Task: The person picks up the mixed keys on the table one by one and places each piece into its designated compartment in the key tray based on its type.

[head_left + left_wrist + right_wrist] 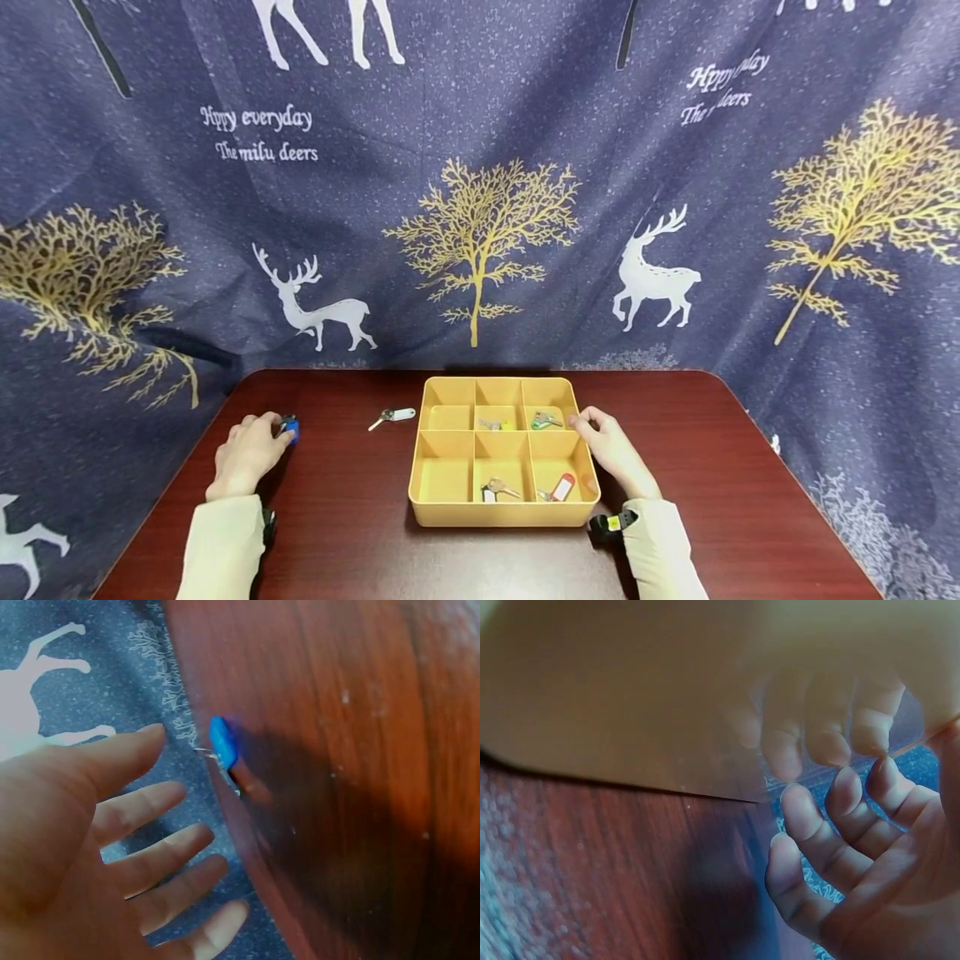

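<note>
My left hand [251,450] reaches over the table's left side, close to a key with a blue tag [290,428]. In the left wrist view its fingers are spread, and the blue tag [223,741] lies beyond the fingertips near the table edge. My right hand [611,446] holds the right wall of a yellow divided box [502,515], thumb at the rim and fingertips against the outer side. Keys with tags lie in the box: yellow [506,426] and green [542,421] at the back, black-and-white [490,494] and red [562,486] in front.
A key with a white tag [402,414] lies on the dark red table [345,500], left of the box. Behind the table hangs a blue cloth [480,108] printed with deer and trees. Both wrists wear black bands.
</note>
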`<state>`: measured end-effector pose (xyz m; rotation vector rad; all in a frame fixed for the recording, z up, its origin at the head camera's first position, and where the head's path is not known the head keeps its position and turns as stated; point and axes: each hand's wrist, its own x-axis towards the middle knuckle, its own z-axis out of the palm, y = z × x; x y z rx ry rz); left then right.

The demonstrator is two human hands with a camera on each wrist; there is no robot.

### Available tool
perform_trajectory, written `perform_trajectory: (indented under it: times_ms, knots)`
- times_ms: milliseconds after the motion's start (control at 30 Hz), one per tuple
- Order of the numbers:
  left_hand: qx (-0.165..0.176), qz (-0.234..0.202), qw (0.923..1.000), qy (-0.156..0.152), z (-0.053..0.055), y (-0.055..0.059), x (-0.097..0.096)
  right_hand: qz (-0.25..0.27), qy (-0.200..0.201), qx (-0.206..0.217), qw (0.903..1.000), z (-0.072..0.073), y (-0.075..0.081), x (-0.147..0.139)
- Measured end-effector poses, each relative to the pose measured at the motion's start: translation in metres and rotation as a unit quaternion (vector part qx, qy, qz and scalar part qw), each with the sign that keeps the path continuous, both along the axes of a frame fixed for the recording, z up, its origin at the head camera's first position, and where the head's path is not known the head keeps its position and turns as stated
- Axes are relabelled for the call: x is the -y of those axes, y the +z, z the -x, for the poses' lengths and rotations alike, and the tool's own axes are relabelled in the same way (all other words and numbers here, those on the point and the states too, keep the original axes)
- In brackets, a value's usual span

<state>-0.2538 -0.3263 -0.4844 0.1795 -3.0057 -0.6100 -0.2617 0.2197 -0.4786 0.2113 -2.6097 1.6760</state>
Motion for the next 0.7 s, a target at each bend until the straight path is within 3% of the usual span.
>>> perform_trajectory:
  times_ms: [700]
  knots:
    - [0.053,0.002,0.9984,0.016,0.012,-0.004,0.013,0.006,-0.002,0.006,1.0,0.0,0.0,0.0]
